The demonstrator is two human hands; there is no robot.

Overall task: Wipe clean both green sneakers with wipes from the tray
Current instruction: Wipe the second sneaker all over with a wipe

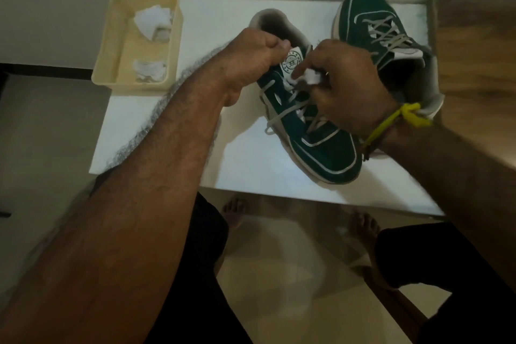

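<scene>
A green sneaker [321, 145] with white trim lies on the white table [251, 176], toe toward me. My left hand [257, 56] grips its collar and pulls back the white tongue. My right hand [343, 84] pinches a crumpled white wipe [311, 77] against the tongue, just above the laces. The second green sneaker [374, 22] stands at the table's far right, toe pointing away, partly hidden by my right hand. A cream tray [111, 64] at the far left corner holds two crumpled white wipes [152, 22].
The tray overhangs the table's left edge. A wooden surface [474, 45] adjoins the table on the right. My bare feet [234, 212] and dark-clothed legs show below the table's near edge, on a pale tiled floor.
</scene>
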